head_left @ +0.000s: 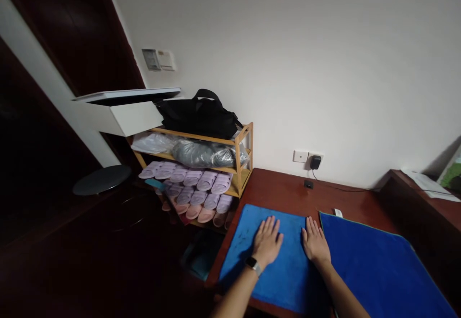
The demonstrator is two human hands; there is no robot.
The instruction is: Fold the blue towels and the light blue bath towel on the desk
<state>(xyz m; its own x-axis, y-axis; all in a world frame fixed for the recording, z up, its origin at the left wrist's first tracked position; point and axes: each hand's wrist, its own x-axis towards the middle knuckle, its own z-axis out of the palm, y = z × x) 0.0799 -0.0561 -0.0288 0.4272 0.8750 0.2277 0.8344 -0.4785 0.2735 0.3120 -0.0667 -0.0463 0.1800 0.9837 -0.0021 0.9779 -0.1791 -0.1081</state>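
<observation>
My left hand (267,240) lies flat, fingers spread, on a light blue cloth (245,250) that is spread over the near left part of a reddish wooden table (284,190). A watch sits on that wrist. My right hand (314,242) also lies flat and open at the right edge of the same cloth, close to a darker blue cloth (374,270) with a green hem that covers the table to the right. Neither hand holds anything.
A wooden shoe rack (242,164) stands left of the table with several pink and lilac slippers (194,190), wrapped bundles and a black bag (200,114) on top. A charger (315,162) is plugged into the wall. A dark stool (101,179) stands at the left.
</observation>
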